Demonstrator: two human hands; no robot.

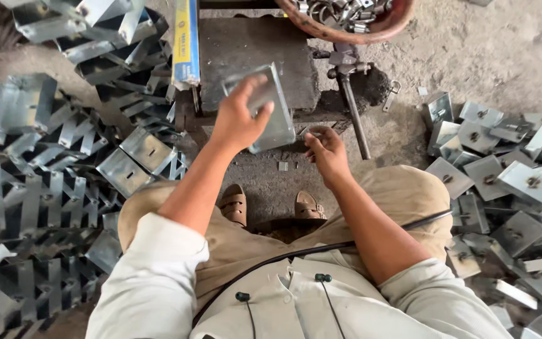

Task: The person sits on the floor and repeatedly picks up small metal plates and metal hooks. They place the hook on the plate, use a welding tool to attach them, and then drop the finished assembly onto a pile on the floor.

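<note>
Your left hand (238,119) grips the bent steel bracket (270,113) at frame centre, tilted for access; your right hand (325,149) fingers curl, perhaps pinching a fastener.

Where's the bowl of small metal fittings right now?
In the head view the reddish bowl sits at the top edge, right of centre, on the ground beyond the dark block and above the right hand.
</note>
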